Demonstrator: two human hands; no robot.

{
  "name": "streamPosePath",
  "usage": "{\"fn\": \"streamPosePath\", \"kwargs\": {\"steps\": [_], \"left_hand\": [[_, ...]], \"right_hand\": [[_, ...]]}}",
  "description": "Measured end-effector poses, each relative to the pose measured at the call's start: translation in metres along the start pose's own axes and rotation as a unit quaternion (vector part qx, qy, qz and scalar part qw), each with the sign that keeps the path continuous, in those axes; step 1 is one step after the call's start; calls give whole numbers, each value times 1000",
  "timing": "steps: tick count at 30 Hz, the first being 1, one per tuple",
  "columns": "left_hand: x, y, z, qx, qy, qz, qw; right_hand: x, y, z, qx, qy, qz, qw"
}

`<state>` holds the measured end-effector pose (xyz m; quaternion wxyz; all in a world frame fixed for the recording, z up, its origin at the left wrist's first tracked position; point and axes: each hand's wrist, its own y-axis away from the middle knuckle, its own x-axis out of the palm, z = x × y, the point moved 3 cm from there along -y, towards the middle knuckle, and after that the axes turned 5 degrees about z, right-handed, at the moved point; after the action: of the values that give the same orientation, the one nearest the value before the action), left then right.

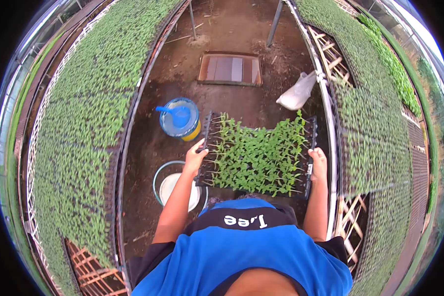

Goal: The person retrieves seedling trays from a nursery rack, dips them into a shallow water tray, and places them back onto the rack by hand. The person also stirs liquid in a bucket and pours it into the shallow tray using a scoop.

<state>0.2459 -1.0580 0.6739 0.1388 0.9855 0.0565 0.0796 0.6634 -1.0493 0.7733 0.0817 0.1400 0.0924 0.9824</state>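
A black seedling tray (308, 185) full of green seedlings (259, 158) is held level in front of my body, above the dirt aisle. My left hand (196, 158) is closed on its left edge, with the thumb over the rim. At the opposite edge, my right hand (318, 163) grips the rim near a small white label. The fingers under the tray are hidden on both sides. Just beyond my left hand stands a bucket (191, 132) with a blue scoop (180, 116) across its top.
Benches of seedling trays run along the left (84, 128) and right (375, 143), with gaps showing wooden lattice (96, 269). A white-bottomed bucket (170, 190) stands by my left forearm. A pale sack (297, 93) hangs at the right bench. Ahead lies a framed rectangular basin (230, 69).
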Motion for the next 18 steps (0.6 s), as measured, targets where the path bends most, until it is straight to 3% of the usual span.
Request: {"fn": "streamPosePath", "kwargs": {"steps": [6,12,15,18], "left_hand": [[-4,-125,-62,-4,-5,-82,997],[-18,-296,-97,5,32,-68,997],[-32,-392,-104,12,-28,-74,997],[-33,-470,-116,10,-92,-80,992]], "right_hand": [[63,-176,1,25,20,64,997],[118,-342,-20,69,35,53,996],[146,-420,-19,62,48,49,996],[153,-488,-27,4,157,43,987]]}}
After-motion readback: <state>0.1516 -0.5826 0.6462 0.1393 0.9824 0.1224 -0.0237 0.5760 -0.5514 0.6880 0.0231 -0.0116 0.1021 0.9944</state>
